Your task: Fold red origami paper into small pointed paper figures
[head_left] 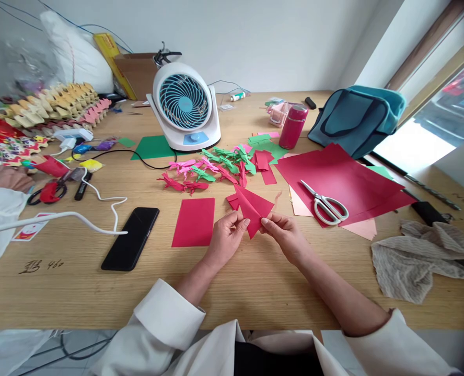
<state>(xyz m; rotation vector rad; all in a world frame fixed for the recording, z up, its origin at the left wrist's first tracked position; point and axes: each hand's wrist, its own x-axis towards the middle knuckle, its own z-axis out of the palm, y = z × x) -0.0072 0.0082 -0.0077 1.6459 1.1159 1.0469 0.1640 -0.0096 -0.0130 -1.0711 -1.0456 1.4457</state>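
Between both hands is a piece of folded red paper [253, 204], creased into pointed triangular flaps and raised a little off the table. My left hand [229, 235] pinches its lower left edge between thumb and fingers. On the other side my right hand [285, 234] grips the lower right corner the same way. A flat red paper rectangle [193, 222] lies just left of my left hand. Beyond the hands is a loose pile of folded paper figures [220, 166] in green, pink and red. White-handled scissors [326, 204] rest on large red sheets [345, 172] to the right.
A black phone [130, 239] with a white cable lies at left. Behind the pile stand a white fan [185, 107] and a red thermos [293, 126]. A blue bag [353, 119] sits at back right, a crumpled cloth [416, 256] at right, and stacked egg trays [55, 107] at far left.
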